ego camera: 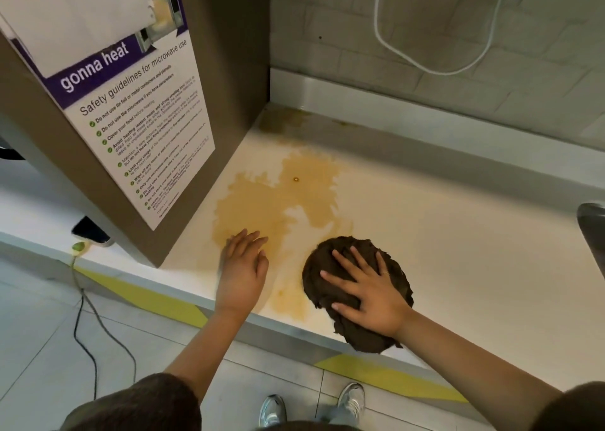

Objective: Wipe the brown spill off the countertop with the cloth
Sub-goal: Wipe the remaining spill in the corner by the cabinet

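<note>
Countertop, right hand flat on cloth overhanging front edge

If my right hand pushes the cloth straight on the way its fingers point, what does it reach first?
Most likely the brown spill: the right hand, flat on the cloth, points up-left toward the spill's right edge, nothing between.

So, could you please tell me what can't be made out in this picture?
All in the head view:
1. Counter beneath the cloth: hidden by the cloth and right hand, so any spill there is unseen.
2. Spill: its near left part is covered by the left hand.
3. Poster: the fine print is too small, and the top is covered by white paper.
4. Grey object: cut off by the right edge.
</note>
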